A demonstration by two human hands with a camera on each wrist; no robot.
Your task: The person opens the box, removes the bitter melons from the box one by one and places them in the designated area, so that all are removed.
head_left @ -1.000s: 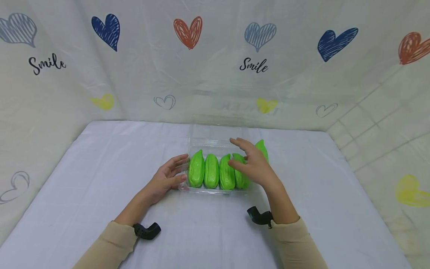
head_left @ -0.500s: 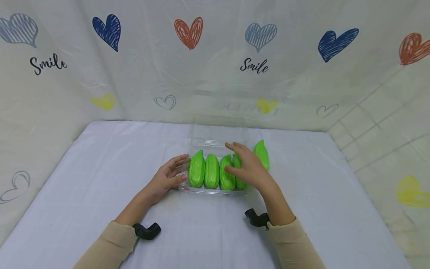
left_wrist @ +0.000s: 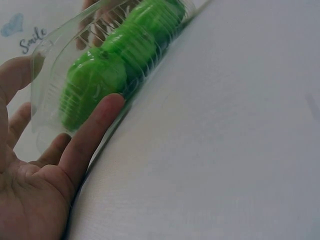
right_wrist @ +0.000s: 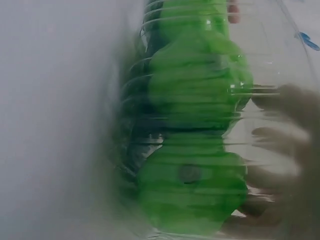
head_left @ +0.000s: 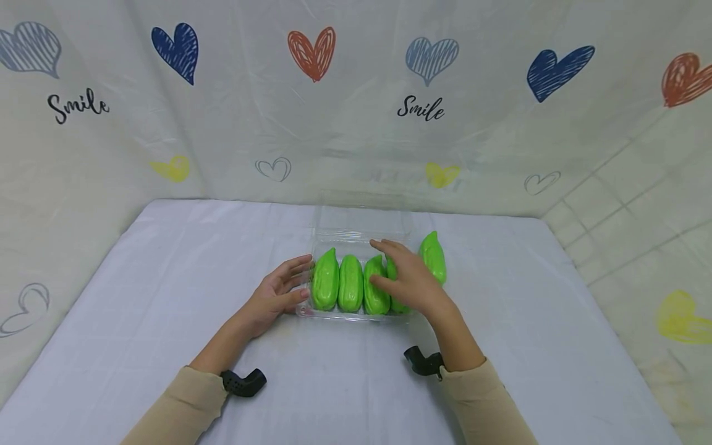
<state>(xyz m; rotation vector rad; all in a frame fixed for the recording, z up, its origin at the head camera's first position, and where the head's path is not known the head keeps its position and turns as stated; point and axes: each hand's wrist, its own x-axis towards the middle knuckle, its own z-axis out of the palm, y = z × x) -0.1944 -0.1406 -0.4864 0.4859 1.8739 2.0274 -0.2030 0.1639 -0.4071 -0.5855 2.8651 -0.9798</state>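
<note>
A clear plastic clamshell box (head_left: 356, 236) stands on the table with its lid tilted back. Several bright green, ridged gourds (head_left: 350, 283), pointed at the far end, lie side by side in it. My left hand (head_left: 275, 298) rests with loosely extended fingers against the box's left side, its thumb near the front corner. Over the right end of the box my right hand (head_left: 413, 279) has its fingers spread and partly covers the rightmost gourd. In the right wrist view, the gourds (right_wrist: 192, 192) and blurred fingers (right_wrist: 275, 170) show through the plastic.
Another green gourd (head_left: 432, 256) lies outside the box, just right of it and behind my right hand. A white cloth (head_left: 222, 228) covers the table. Behind it hangs a curtain (head_left: 356, 123) printed with hearts.
My right hand has shifted a little left over the box, uncovering more of the gourd outside it. My left hand and the box stay in place.
</note>
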